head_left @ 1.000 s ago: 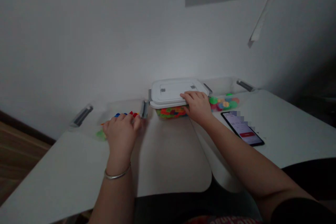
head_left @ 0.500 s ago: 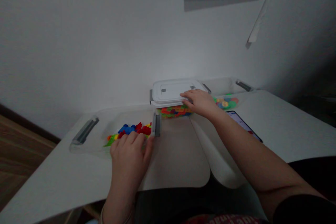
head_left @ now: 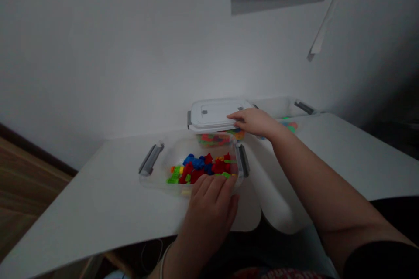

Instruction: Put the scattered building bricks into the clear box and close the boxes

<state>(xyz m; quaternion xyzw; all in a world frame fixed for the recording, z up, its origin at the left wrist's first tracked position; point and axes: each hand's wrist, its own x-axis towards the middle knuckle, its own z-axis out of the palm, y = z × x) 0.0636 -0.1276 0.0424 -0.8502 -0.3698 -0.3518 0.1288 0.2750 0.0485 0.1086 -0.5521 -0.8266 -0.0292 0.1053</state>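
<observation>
My left hand (head_left: 211, 202) grips the near rim of a clear open plastic bin (head_left: 153, 178) with grey handles, its fingers curled over the edge. Inside lie several small bricks (head_left: 199, 168) in red, blue, green and yellow. My right hand (head_left: 253, 121) rests flat, fingers stretched out, on the front right of the white lid (head_left: 212, 113) of a closed box (head_left: 212, 138) holding colourful pieces. That box stands just behind the open bin.
A second clear bin (head_left: 296, 107) with grey handles and coloured discs stands at the back right, partly hidden by my right arm. The white table (head_left: 81, 209) has a rounded cut-out in front of me. A wall rises close behind; wooden floor lies to the left.
My left hand has dragged the open bin of bricks to the right and nearer to me, in front of the lidded box. My right hand stays on the lid. The phone is hidden now.
</observation>
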